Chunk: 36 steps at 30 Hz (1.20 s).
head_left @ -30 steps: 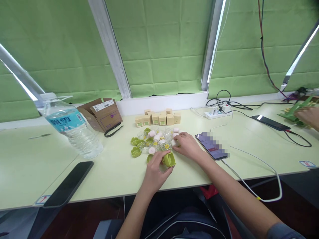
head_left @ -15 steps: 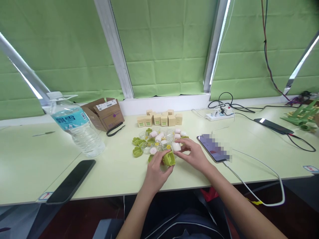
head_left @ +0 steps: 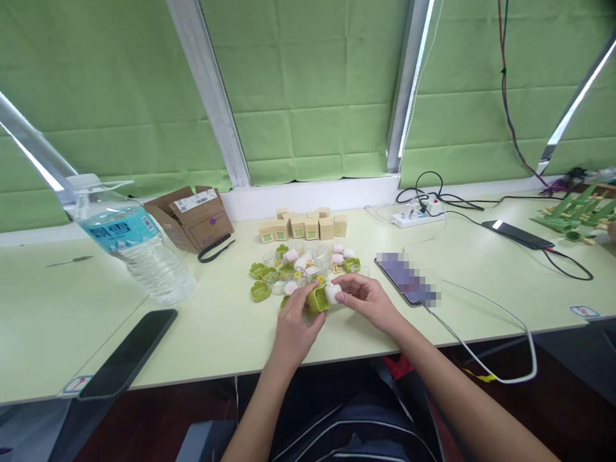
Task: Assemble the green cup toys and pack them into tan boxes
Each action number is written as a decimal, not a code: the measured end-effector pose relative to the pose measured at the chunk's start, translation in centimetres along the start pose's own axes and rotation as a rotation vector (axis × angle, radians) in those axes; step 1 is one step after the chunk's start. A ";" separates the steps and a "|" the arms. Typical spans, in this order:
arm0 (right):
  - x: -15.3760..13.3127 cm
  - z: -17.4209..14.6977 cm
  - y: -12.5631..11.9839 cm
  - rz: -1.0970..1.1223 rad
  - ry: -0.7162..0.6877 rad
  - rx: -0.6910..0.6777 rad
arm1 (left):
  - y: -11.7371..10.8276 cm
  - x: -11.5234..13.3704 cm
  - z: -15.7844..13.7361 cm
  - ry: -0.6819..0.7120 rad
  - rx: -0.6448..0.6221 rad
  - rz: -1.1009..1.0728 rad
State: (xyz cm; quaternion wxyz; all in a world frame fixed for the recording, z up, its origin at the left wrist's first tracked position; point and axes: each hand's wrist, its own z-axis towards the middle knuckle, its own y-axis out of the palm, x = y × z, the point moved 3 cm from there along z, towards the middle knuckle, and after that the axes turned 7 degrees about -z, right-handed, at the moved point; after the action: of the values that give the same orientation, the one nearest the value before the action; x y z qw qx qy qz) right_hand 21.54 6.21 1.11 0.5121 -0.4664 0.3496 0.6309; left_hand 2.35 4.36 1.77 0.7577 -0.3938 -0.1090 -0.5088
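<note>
My left hand [head_left: 297, 324] is closed on a small green cup-like piece [head_left: 318, 299], its open side facing up and toward me. In the fingers of my right hand [head_left: 363, 299] is a small white rounded piece [head_left: 332, 293], held right beside the green one; whether they touch I cannot tell. Just beyond both hands lies a loose group of green flower-shaped cups [head_left: 260, 291], clear domes [head_left: 325, 253], pink and white rounded pieces [head_left: 290, 256] and small yellow bits [head_left: 336, 269].
Small tan boxes [head_left: 311, 228] stand behind the group. Left are a water bottle [head_left: 139, 247], an opened cardboard box [head_left: 190, 221] and a black phone [head_left: 129, 353]. Right are a plugged-in phone [head_left: 404, 280], a power strip [head_left: 418, 217], another phone [head_left: 517, 234] and a green model [head_left: 577, 215].
My right hand has brought the white piece down and left, against or close to the green piece. The view has shifted slightly. Both hands keep their hold.
</note>
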 end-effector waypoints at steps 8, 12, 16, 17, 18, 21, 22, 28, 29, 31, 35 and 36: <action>0.1 -0.2 0.2 -0.010 -0.010 0.039 | 0.0 0.2 0.2 0.046 -0.014 -0.007; 0.2 -0.3 0.3 -0.018 0.006 0.035 | 0.0 0.3 0.2 0.050 -0.013 -0.004; 0.2 -0.3 0.6 0.013 0.016 0.026 | 0.0 0.3 0.1 0.055 -0.013 -0.005; 0.2 -0.3 0.6 0.015 0.017 0.028 | 0.0 0.3 0.1 0.056 -0.010 -0.003; 0.2 -0.3 0.6 0.015 0.019 0.027 | 0.0 0.3 0.1 0.057 -0.009 -0.001; 0.2 -0.4 0.6 0.004 0.017 0.023 | 0.0 0.2 0.0 0.059 -0.003 0.002; 0.2 -0.4 0.6 -0.005 0.015 0.022 | 0.1 0.2 0.0 0.059 -0.002 0.002; -0.1 -0.5 0.5 -0.156 -0.036 0.043 | 0.1 0.1 -0.1 0.070 -0.006 0.011; -0.2 -0.6 0.6 -0.176 -0.052 0.048 | 0.1 0.1 -0.2 0.071 -0.004 0.014; -0.3 -0.7 0.7 -0.205 -0.088 0.044 | 0.2 -0.1 -0.3 0.071 -0.001 0.021; -0.6 -0.9 1.0 -0.311 -0.170 0.036 | 0.3 -0.3 -0.4 0.073 -0.021 0.050; -0.6 -1.0 1.1 -0.350 -0.191 0.044 | 0.3 -0.2 -0.4 0.079 -0.031 0.055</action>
State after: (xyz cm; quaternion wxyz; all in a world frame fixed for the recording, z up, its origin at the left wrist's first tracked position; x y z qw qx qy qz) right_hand 20.75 4.87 1.34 0.6549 -0.4471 0.2265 0.5656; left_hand 2.41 4.28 1.21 0.7690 -0.3878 -0.0605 -0.5046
